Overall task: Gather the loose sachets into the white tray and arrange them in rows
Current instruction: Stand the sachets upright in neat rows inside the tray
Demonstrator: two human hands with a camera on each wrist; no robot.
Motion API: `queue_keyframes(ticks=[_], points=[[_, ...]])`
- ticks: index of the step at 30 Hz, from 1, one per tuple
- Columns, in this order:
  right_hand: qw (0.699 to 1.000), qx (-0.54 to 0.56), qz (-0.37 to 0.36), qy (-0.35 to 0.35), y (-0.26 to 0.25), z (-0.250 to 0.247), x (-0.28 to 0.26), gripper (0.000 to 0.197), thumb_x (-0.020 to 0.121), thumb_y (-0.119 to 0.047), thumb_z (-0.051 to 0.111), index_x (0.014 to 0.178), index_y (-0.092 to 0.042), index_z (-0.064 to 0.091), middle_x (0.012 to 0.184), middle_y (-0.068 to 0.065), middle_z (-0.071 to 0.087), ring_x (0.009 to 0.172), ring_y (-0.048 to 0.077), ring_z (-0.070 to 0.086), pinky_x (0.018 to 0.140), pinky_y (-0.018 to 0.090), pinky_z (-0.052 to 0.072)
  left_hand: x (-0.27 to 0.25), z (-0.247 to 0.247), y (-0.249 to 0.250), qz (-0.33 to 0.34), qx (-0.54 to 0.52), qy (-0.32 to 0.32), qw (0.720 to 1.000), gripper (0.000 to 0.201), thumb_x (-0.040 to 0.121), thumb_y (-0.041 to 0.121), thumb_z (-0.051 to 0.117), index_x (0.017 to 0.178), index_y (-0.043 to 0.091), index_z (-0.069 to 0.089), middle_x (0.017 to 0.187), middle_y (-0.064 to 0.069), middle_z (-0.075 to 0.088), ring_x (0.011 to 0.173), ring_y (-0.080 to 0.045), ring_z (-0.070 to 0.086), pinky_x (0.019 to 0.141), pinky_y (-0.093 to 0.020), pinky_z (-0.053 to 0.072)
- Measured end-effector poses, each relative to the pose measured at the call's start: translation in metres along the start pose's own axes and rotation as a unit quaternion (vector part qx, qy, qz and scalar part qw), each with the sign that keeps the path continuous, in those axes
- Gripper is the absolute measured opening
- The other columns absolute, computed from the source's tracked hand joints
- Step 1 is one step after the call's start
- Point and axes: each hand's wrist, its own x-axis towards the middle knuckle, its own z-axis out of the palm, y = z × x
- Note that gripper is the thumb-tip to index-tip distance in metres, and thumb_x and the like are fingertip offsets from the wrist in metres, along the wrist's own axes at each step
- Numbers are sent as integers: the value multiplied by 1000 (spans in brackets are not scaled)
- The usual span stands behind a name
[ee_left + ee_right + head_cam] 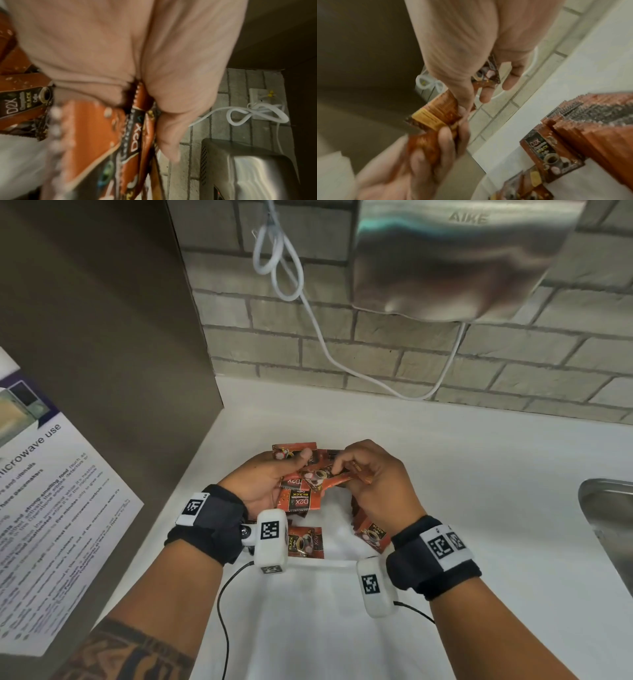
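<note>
Over the white tray (322, 564) my left hand (294, 470) grips a fanned bunch of orange-brown coffee sachets (299, 499), thumb on top. In the left wrist view the thumb (168, 135) presses the bunch (133, 135) against the palm. My right hand (337, 465) pinches one sachet (342, 479) at the bunch's right edge; it shows again (488, 77) between thumb and fingers of the right hand (476, 97). One sachet (305, 542) lies flat in the tray. A row of upright sachets (590, 121) stands along the tray's right side (371, 534).
A steel hand dryer (455, 261) hangs on the brick wall, its white cable (308, 320) looping down. A brown cabinet side with a microwave notice (51, 491) stands to the left. A steel sink (609, 525) is set in the white counter (479, 474) at right.
</note>
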Motion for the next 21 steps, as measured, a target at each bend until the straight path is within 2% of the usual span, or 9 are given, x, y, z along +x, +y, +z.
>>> queue_keyframes(ticks=[3,6,8,10,11,13,16,18,21], points=[[999,-25,-31,29,6,6,-1,37,74,8,74,89,-26,72,97,-10,63,91,11,65,83,31,55,-3,4,2,36,8,-12,999,30,96,14,64,123,1,67,120,-32,66,99,-42,67,94,-68,46],[996,-5,66,54,4,6,1,34,81,-2,74,102,-28,66,99,-9,68,92,5,65,85,26,54,-2,6,2,72,-27,10,997,39,93,2,64,132,-2,59,121,-31,67,95,-38,72,73,-52,61],[976,107,184,41,0,6,1,27,89,-10,70,112,-21,60,96,-2,72,88,11,70,87,33,55,1,5,0,93,-42,27,994,41,93,2,64,133,-3,57,121,-29,67,102,-41,71,78,-51,61],[914,292,280,26,-7,4,-1,19,99,-26,61,112,-12,59,89,7,72,82,26,71,82,43,57,5,4,-3,113,-51,38,992,41,93,4,66,132,-7,57,123,-32,65,109,-46,67,90,-55,57],[890,343,299,23,-9,3,-2,27,99,-36,57,106,-10,61,85,9,70,79,27,69,79,42,57,7,5,-4,120,-59,48,990,41,92,4,67,131,-8,58,123,-33,65,110,-48,66,91,-56,56],[889,345,300,-5,-11,7,0,42,92,-49,62,102,-8,63,87,12,67,82,24,66,81,40,59,8,10,-3,132,-75,73,986,39,90,4,69,127,-7,61,119,-32,67,106,-45,68,88,-54,57],[912,309,267,-27,-14,19,1,36,88,-29,75,116,-9,65,106,13,74,98,23,71,89,42,57,11,20,-6,145,-66,79,984,34,90,5,70,123,-6,66,115,-27,70,105,-42,70,89,-52,58],[898,358,257,4,-14,23,2,32,90,-12,73,121,-6,66,113,14,73,106,30,70,93,50,55,14,23,-9,151,-52,72,985,35,91,5,71,123,-6,65,116,-27,70,108,-43,69,93,-55,56],[884,401,239,9,-10,22,3,33,91,-3,68,124,0,65,119,21,69,112,39,66,97,57,50,16,22,-13,144,-41,58,987,40,89,6,71,127,-5,63,118,-26,70,110,-42,68,94,-56,55]])
